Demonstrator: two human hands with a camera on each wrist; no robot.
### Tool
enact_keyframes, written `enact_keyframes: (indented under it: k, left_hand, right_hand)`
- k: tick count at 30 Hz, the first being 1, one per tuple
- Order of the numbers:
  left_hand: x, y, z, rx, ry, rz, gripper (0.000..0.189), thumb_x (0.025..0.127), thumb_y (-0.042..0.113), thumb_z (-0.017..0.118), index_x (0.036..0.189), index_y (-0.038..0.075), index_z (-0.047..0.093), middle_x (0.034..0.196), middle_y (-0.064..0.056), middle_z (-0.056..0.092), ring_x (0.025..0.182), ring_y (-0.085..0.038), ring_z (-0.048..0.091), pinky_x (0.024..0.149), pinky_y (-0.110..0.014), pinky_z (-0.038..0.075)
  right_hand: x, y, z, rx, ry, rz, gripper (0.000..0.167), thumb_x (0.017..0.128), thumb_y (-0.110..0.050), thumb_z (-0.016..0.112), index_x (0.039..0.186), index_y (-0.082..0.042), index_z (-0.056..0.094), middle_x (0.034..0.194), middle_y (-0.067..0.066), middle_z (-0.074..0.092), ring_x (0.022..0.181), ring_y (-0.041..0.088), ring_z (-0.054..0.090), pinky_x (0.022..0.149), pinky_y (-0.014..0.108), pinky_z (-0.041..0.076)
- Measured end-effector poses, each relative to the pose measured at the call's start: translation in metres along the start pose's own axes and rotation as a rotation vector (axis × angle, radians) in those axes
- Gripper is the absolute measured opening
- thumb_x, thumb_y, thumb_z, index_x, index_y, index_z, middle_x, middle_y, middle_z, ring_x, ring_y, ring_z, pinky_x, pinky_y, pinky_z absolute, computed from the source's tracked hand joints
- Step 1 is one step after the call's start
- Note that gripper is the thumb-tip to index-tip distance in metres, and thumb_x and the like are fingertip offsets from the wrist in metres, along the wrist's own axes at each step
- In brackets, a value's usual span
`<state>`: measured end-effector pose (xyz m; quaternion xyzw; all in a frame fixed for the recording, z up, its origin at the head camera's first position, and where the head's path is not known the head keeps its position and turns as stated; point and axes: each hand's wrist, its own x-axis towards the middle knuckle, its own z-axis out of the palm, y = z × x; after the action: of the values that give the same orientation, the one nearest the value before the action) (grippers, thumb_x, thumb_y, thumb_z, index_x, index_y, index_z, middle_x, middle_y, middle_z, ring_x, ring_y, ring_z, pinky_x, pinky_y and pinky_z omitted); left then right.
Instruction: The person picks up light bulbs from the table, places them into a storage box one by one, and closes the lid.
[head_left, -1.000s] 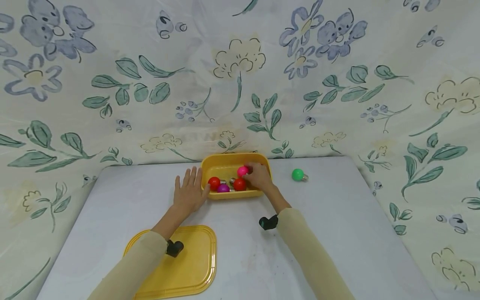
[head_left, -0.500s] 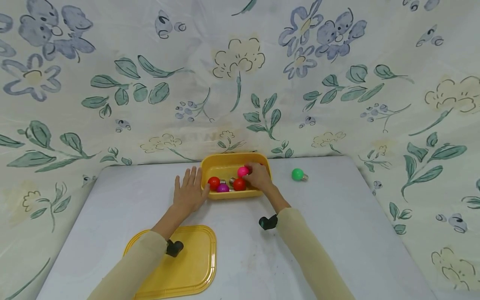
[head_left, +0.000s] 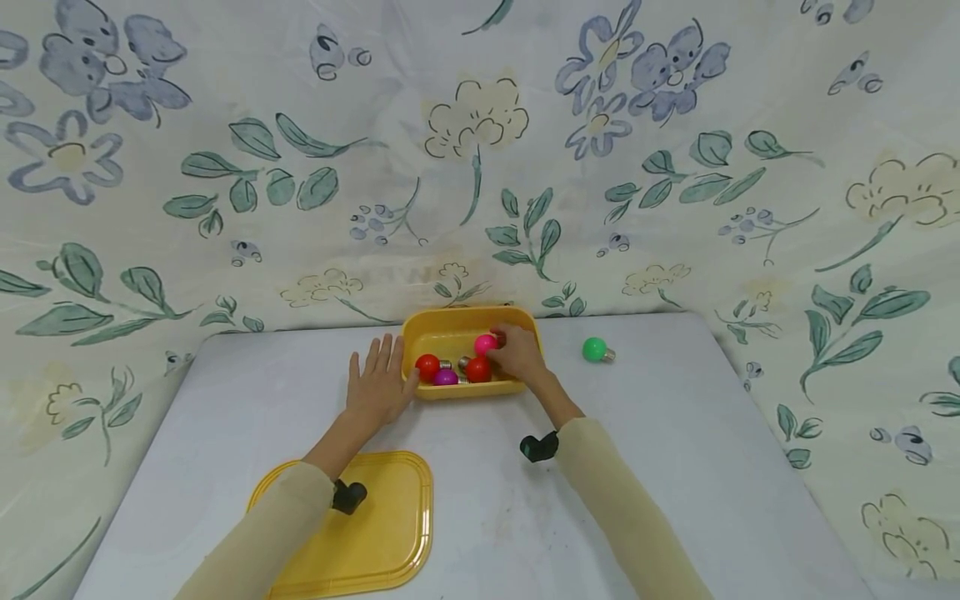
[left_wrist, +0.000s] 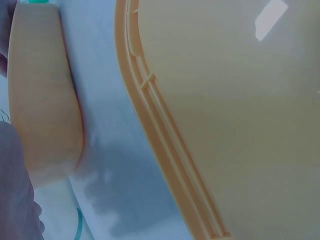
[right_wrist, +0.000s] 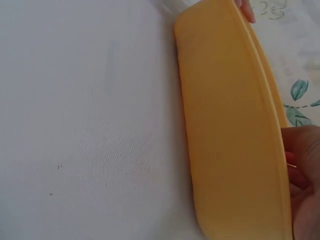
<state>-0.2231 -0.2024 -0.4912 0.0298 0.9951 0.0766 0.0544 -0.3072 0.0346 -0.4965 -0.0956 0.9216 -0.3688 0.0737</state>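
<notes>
A yellow plastic bin (head_left: 472, 391) stands at the table's back edge. Inside it lie two red light bulbs, one at the left (head_left: 427, 367) and one nearer the middle (head_left: 478, 369), with a purple bulb (head_left: 446, 377) between them. My right hand (head_left: 517, 352) reaches over the bin's right part and pinches a pink bulb (head_left: 485, 343), whose base is hidden by the fingers. Flat with fingers spread, my left hand (head_left: 377, 386) rests beside the bin, its thumb at the left wall. The right wrist view shows the right hand (right_wrist: 305, 170) behind the bin wall (right_wrist: 230, 125).
A green bulb (head_left: 595, 350) lies on the white table right of the bin. A flat yellow tray (head_left: 382, 533) sits at the front left, partly under the left forearm. Floral cloth (head_left: 480, 242) hangs directly behind the table.
</notes>
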Motion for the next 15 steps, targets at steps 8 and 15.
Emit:
enact_keyframes:
  k: [8, 15]
  left_hand:
    - [0.0, -0.001, 0.001, 0.005, 0.002, 0.01, 0.075, 0.105, 0.042, 0.035, 0.158, -0.003, 0.009, 0.163, -0.026, 0.007, 0.15, -0.042, 0.002, 0.116, -0.063, 0.001]
    - [-0.001, 0.0, -0.001, 0.004, -0.008, 0.01, 0.075, 0.105, 0.043, 0.034, 0.158, -0.002, 0.007, 0.163, -0.025, 0.008, 0.15, -0.041, 0.002, 0.116, -0.063, 0.001]
  right_hand:
    - [-0.007, 0.003, -0.013, 0.057, 0.055, -0.046, 0.04, 0.094, -0.01, 0.07, 0.133, -0.004, 0.062, 0.122, 0.014, 0.067, 0.109, 0.029, 0.062, 0.093, 0.037, 0.053]
    - [-0.014, 0.024, -0.035, 0.149, 0.181, -0.125, 0.034, 0.093, -0.006, 0.07, 0.126, 0.001, 0.065, 0.121, 0.017, 0.068, 0.111, 0.03, 0.065, 0.093, 0.035, 0.053]
